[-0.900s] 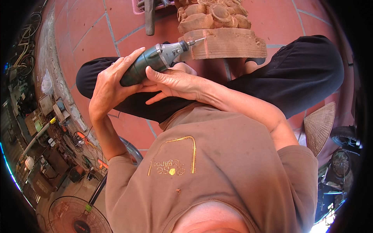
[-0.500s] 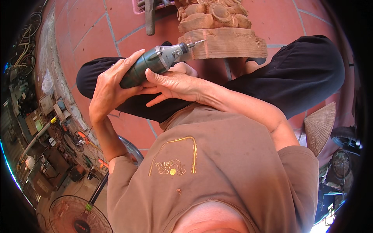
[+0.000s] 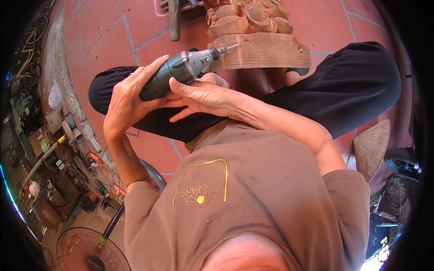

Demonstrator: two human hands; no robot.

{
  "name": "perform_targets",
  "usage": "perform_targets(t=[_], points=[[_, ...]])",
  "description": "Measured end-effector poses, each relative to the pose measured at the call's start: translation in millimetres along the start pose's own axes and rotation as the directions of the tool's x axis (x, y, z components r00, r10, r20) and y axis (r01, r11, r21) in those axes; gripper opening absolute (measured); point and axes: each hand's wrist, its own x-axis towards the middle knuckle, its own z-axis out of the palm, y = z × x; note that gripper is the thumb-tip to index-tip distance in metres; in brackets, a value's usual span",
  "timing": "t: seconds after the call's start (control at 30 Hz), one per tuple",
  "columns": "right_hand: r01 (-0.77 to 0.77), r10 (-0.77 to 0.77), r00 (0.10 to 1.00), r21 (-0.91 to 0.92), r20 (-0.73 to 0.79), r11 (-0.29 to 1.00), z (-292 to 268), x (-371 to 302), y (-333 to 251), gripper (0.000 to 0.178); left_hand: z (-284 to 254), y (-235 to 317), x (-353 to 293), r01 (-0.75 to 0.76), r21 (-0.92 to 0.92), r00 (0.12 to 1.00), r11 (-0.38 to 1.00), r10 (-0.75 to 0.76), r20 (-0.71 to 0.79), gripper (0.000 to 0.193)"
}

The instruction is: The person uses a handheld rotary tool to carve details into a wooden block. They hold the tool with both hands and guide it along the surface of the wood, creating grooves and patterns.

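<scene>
A dark green and grey rotary tool (image 3: 163,81) lies across my hands above my left thigh, its thin metal bit pointing up and to the right. My left hand (image 3: 124,99) is wrapped round its rear body from the left. From the right, my right hand (image 3: 205,95) has its thumb on the tool's lower side; some of its fingers go under the body and one sticks out. Beyond the bit stands a wood carving (image 3: 271,52) with a flat base and rounded shapes above it. In this view the bit's tip overlaps the base; I cannot tell whether they touch.
My crossed legs in dark trousers (image 3: 343,86) flank the carving on red floor tiles (image 3: 108,49). A wooden bar (image 3: 174,22) and a pink tray (image 3: 158,9) lie far left. A fan (image 3: 92,253), cluttered tools and cables are at left; a woven cone hat (image 3: 373,149) is at right.
The tool's bit has tilted very slightly upward. Both hands keep nearly the same place and hold.
</scene>
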Motion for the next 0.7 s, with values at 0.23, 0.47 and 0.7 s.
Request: perform_targets(t=[0.23, 0.47, 0.7], points=[[0.007, -0.007, 1.0, 0.004, -0.002, 1.0, 2.0, -0.4, -4.4, 0.078, -0.5, -0.2, 1.2, -0.019, -0.008, 1.0, 1.0, 0.019, -0.012, 0.089], [0.0, 0.0, 0.999, 0.007, -0.04, 1.0, 3.4, -0.3, -8.0, 0.077, -1.0, -0.9, 2.9, -0.009, -0.012, 1.0, 1.0, 0.009, -0.015, 0.089], [0.015, -0.015, 0.999, 0.007, -0.04, 1.0, 4.3, 1.2, -10.6, 0.079, -2.3, 0.3, 4.5, 0.002, -0.011, 1.0, 1.0, -0.002, -0.019, 0.087]])
